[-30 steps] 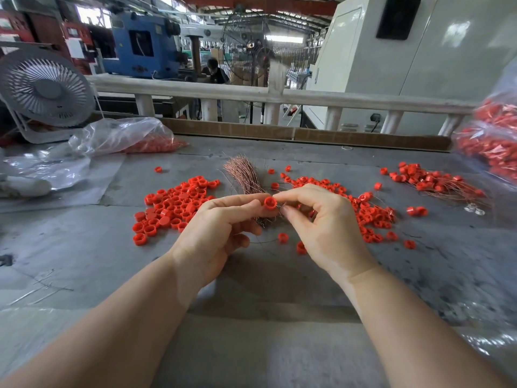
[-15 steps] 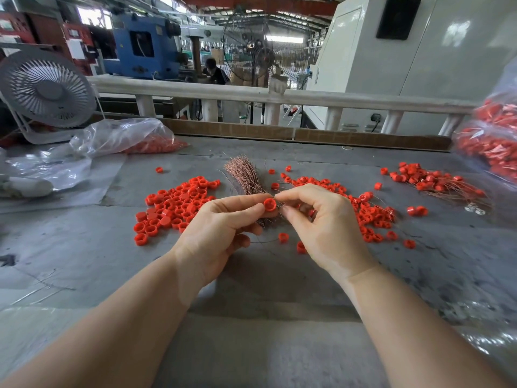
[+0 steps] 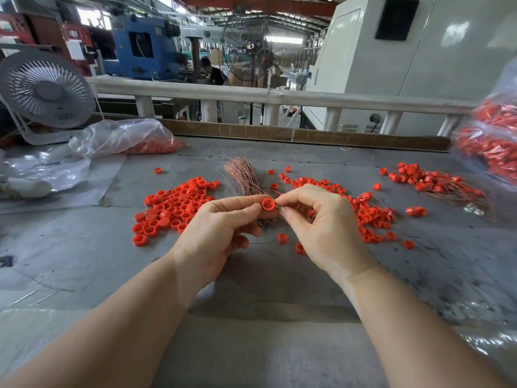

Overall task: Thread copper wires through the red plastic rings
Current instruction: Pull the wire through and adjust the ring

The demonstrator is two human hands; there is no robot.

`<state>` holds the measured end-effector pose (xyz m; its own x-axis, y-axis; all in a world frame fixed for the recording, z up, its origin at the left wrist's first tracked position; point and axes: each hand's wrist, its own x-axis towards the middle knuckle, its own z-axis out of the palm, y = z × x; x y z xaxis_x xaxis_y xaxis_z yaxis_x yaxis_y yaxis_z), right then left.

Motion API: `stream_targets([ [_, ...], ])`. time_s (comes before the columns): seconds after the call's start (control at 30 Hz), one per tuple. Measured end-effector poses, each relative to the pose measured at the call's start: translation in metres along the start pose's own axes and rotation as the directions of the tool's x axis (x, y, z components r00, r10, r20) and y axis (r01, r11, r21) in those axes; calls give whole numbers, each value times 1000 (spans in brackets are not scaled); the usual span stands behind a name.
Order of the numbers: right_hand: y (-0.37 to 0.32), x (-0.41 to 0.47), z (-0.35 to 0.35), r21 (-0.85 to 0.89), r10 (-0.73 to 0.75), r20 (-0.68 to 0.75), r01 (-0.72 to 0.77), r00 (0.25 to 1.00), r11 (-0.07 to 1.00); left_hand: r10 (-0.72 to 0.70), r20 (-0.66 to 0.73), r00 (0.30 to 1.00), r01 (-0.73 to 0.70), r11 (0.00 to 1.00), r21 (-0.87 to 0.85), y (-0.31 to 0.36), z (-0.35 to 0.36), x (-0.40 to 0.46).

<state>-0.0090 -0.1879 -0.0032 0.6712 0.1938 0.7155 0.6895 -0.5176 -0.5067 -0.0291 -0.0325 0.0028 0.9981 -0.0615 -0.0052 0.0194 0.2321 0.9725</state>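
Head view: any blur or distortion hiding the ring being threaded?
Head view: the red ring between left hand and right hand is sharp; the railing bows from wide-angle distortion; the bag of rings at right is blurred.

A grey, scuffed table fills the lower frame. Left of centre lies a heap of red rings; right of centre a second heap is mixed with thin wires. Between them, at mid-frame, lies a bundle of copper wires. At upper right a third cluster of rings on wires lies spread. At upper left a clear bag holding red pieces lies beside crumpled plastic sheet, with a white fan behind. A bag of red parts sits at the right edge.
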Motion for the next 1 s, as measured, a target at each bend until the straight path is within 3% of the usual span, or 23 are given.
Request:
stream_targets([
  [0.13, 0, 0, 0, 13, 3, -3, -3, 1000, 1000, -6, 15, 1000, 6, 1000, -28, -1, -1, 1],
  [1.0, 0, 0, 0, 49, 38, 30, -40, 999, 998, 267, -21, 963, -254, 936, 243, -7, -1, -1],
])
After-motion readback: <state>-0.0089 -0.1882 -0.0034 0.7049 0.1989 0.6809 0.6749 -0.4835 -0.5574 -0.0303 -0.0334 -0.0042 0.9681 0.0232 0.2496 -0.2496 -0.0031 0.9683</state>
